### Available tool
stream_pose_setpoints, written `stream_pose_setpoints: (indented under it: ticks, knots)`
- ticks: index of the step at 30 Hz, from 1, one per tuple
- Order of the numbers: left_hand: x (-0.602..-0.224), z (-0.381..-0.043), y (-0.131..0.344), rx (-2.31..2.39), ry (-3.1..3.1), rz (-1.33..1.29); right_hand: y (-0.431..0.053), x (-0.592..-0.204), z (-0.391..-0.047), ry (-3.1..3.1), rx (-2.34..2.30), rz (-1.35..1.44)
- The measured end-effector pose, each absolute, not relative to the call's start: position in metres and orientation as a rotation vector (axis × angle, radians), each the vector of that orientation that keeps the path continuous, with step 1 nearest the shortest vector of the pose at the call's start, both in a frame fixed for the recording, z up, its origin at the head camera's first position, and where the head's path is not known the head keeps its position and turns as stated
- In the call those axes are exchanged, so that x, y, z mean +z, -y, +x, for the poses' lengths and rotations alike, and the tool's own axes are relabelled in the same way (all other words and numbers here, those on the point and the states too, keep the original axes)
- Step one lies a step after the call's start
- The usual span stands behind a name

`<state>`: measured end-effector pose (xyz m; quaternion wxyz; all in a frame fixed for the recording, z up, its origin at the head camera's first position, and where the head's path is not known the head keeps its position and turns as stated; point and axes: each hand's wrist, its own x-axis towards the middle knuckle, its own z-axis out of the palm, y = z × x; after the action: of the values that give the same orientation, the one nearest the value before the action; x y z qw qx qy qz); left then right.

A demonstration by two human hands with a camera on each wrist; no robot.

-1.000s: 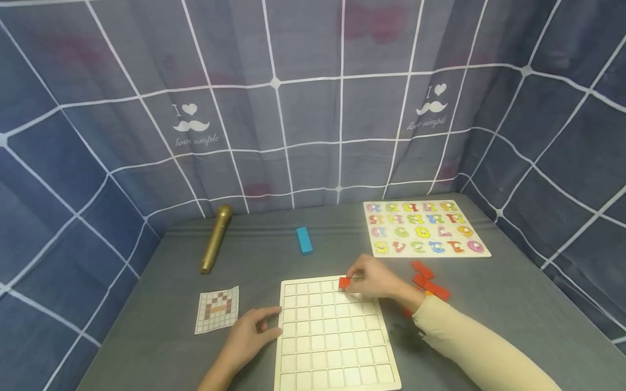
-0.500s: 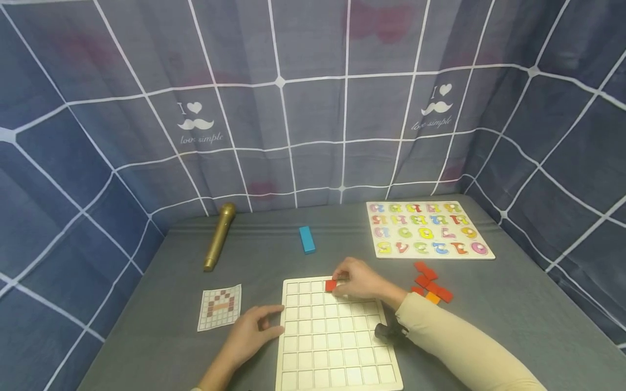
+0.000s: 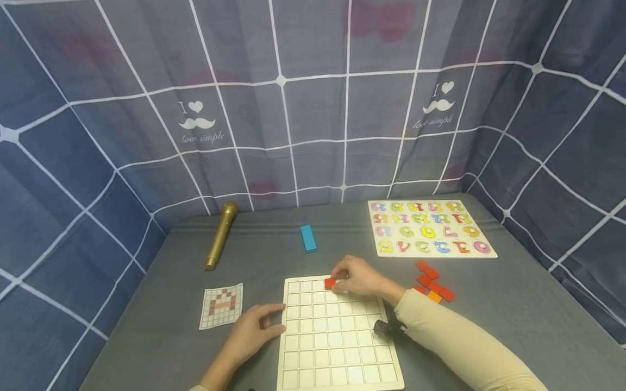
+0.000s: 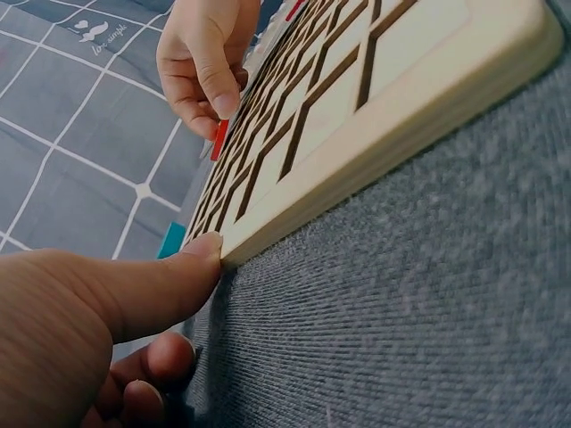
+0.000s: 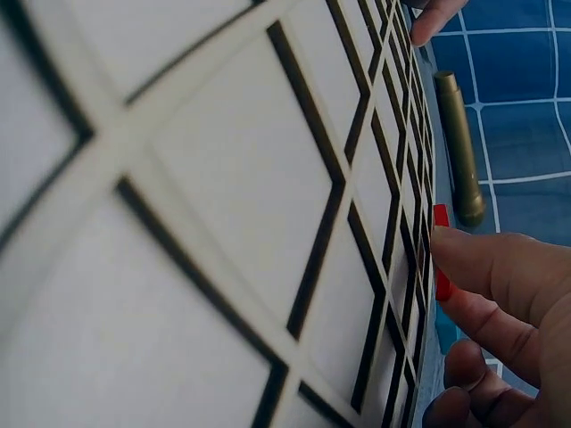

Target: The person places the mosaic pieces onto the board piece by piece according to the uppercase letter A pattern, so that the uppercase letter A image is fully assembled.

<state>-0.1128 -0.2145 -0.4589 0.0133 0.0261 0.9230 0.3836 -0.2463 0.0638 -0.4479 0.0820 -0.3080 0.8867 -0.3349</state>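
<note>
A cream grid board [image 3: 337, 342] lies in front of me in the head view. My right hand [image 3: 359, 276] pinches a small red square tile [image 3: 330, 283] between thumb and fingers, at a cell in the board's far row. In the right wrist view the red tile [image 5: 442, 254] stands out beyond the grid lines, partly hidden by the thumb; whether it touches the board is hard to tell. My left hand [image 3: 254, 332] rests at the board's left edge. Its thumb [image 4: 169, 281] touches the rim in the left wrist view, with the other fingers loosely bent.
Several loose red tiles [image 3: 430, 281] and an orange tile [image 3: 434, 297] lie right of the board. A number puzzle board [image 3: 432, 229] is behind them. Further left are a blue block [image 3: 308, 239], a gold microphone [image 3: 221, 236] and a printed pattern card [image 3: 221, 307].
My right hand has carried the red tile leftward along the far row, then held almost still over the last half second. The left hand stays at the board's edge.
</note>
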Motion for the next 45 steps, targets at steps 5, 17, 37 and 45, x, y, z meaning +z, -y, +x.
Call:
stream_pose_setpoints:
  ticks: [5,17,37,45]
  knots:
    - [-0.4578,-0.1134,0.2141,1.185,-2.872,0.081,-0.0631,-0.4464,-0.2462,-2.655,-1.000,-0.908]
    - [-0.4571,-0.1139,0.2132,1.186,-2.871,0.079,-0.0635,-0.4460,-0.2482,-2.672,-0.972,-0.904]
    - [-0.4588,-0.1140,0.2137,1.184,-2.881,0.079,-0.0623,-0.4477,-0.2465,-2.669,-0.973,-0.887]
    - [-0.4582,-0.1125,0.2143,1.208,-2.860,0.071,-0.0609,-0.4482,-0.2442,-2.674,-0.965,-0.890]
